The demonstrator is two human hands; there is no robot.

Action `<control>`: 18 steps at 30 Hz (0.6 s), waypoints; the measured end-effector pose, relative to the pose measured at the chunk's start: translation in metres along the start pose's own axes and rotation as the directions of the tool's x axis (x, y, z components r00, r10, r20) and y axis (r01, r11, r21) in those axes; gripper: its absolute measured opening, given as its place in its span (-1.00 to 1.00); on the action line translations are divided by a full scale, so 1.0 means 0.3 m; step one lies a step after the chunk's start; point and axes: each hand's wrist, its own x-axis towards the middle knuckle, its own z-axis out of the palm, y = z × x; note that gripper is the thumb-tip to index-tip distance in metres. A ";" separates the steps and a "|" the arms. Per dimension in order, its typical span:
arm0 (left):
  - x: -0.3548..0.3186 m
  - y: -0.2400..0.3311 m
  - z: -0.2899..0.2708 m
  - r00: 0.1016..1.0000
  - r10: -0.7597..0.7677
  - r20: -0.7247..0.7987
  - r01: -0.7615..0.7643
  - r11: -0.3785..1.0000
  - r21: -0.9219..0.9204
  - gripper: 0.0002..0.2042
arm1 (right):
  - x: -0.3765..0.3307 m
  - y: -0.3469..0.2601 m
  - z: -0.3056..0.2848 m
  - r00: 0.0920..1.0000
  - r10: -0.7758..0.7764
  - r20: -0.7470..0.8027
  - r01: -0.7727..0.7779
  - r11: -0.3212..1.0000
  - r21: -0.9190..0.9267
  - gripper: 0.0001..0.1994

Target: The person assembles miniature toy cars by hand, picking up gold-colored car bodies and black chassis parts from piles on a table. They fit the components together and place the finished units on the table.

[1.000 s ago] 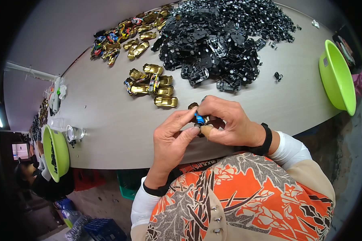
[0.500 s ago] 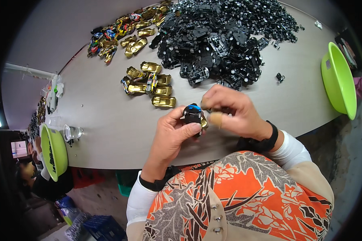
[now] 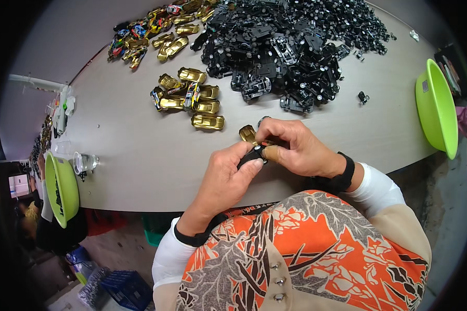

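My left hand (image 3: 225, 173) is closed on a black toy car chassis (image 3: 249, 157), pinching it between thumb and fingers just above the table's near edge. At the chassis's right end, my right hand (image 3: 303, 147) is closed too, its thumb and fingertips meeting the left ones. A tan wrap covers that thumb. Under the right fingers shows a dark piece with an orange patch, mostly hidden. Just beyond the fingertips is a gold toy car body (image 3: 248, 133); whether a finger touches it I cannot tell. Further left lies a small group of gold car bodies (image 3: 207, 122), with some multicoloured ones among them.
A big heap of black chassis (image 3: 275, 46) covers the table's far middle. Gold and multicoloured car bodies (image 3: 171, 49) are piled at the far left. Green basins stand at the right (image 3: 423, 111) and left (image 3: 72, 192). A clear cup (image 3: 85, 162) is by the left basin.
My right hand has come in to meet the left, and the chassis, held upright before, is now tilted lower between them. The gold body by my hands now shows beyond the fingertips.
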 end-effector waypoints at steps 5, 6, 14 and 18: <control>-0.005 0.012 -0.009 0.999 -0.042 -0.016 0.042 0.999 0.015 -0.80 | -0.010 0.020 0.010 0.998 -0.017 -0.062 0.023 0.995 0.094 -0.88; 0.000 0.019 -0.004 0.995 -0.018 -0.101 0.008 0.994 -0.106 -0.79 | -0.007 0.027 0.013 0.996 0.010 -0.084 0.004 0.987 0.162 -0.88; 0.011 -0.025 -0.028 0.951 -0.084 -0.298 -0.112 0.803 -0.586 -0.75 | -0.007 0.026 0.019 0.993 0.103 0.062 -0.117 0.948 0.295 -0.84; 0.002 -0.007 -0.013 0.970 -0.018 -0.242 -0.158 0.709 -0.688 -0.80 | -0.001 -0.003 0.020 0.995 0.091 -0.033 -0.071 0.918 0.389 -0.85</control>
